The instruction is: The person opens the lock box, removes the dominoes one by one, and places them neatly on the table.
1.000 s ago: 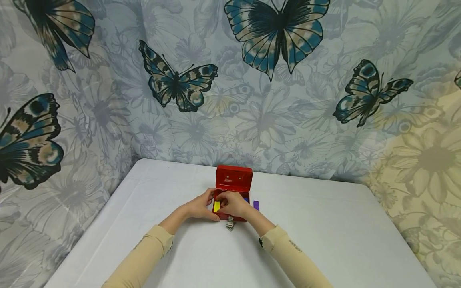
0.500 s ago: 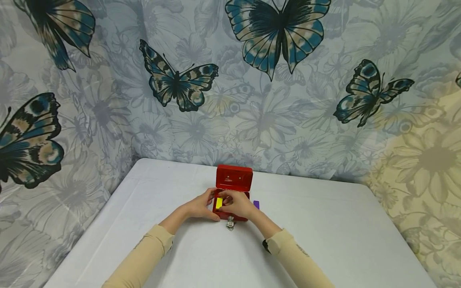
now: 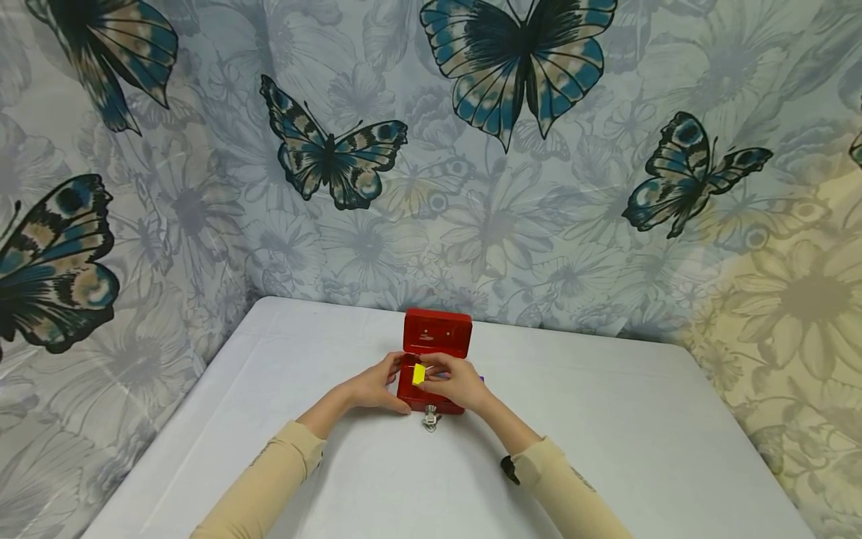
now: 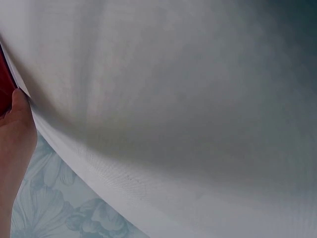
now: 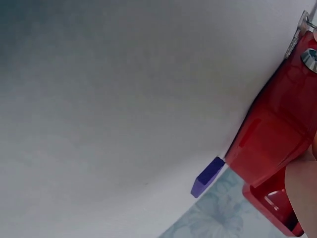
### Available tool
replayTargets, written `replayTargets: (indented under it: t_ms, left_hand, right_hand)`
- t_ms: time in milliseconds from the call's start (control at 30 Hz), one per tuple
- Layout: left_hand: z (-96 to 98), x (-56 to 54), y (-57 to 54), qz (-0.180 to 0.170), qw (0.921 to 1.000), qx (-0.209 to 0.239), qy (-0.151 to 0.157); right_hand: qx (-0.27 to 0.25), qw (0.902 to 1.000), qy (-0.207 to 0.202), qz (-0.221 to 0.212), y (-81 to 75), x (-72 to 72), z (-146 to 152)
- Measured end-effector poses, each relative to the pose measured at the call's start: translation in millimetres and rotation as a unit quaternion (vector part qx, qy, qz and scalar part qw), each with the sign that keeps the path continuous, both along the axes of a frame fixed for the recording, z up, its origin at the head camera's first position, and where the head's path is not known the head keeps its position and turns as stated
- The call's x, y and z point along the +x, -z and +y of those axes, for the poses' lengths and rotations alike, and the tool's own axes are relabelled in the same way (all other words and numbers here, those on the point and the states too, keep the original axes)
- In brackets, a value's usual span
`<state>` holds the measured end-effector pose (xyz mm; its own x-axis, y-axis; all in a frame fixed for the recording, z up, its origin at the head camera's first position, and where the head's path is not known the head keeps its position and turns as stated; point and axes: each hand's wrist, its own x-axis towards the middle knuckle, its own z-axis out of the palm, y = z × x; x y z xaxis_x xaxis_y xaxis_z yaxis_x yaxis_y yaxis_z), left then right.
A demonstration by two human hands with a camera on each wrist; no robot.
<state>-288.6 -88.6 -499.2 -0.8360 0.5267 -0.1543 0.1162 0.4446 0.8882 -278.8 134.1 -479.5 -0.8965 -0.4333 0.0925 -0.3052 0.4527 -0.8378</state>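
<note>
A small red metal cash box (image 3: pixel 444 405) stands on the table with its lid (image 3: pixel 438 333) tilted up at the back. My left hand (image 3: pixel 374 385) grips the box's left side, thumb at the front corner. In the left wrist view only the thumb side of that hand and a red sliver of box show. Above the box's interior, my right hand (image 3: pixel 459 380) pinches a yellow block (image 3: pixel 419 374) between thumb and fingers. Just right of the box lies a purple block (image 5: pixel 208 177), almost wholly hidden by the right hand in the head view. Much of the interior is covered.
Keys (image 3: pixel 430 419) hang from the lock on the box's front. A white cloth covers the table (image 3: pixel 606 434). Butterfly-patterned fabric (image 3: pixel 498 224) rises behind the table and along its left side.
The yellow block, lying at the box's left inside a second ago, is lifted and moved right in my right hand. That hand has drawn back rightward. My left hand stays put.
</note>
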Motion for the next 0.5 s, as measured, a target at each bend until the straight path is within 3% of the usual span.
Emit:
replayTargets:
  t_ms: [500]
  left_hand:
    - [1.0,0.1,0.0,0.000,1.0000,0.002,-0.006]
  right_hand:
    - [-0.032,0.9973,0.045,-0.048,-5.9,8.0,18.3]
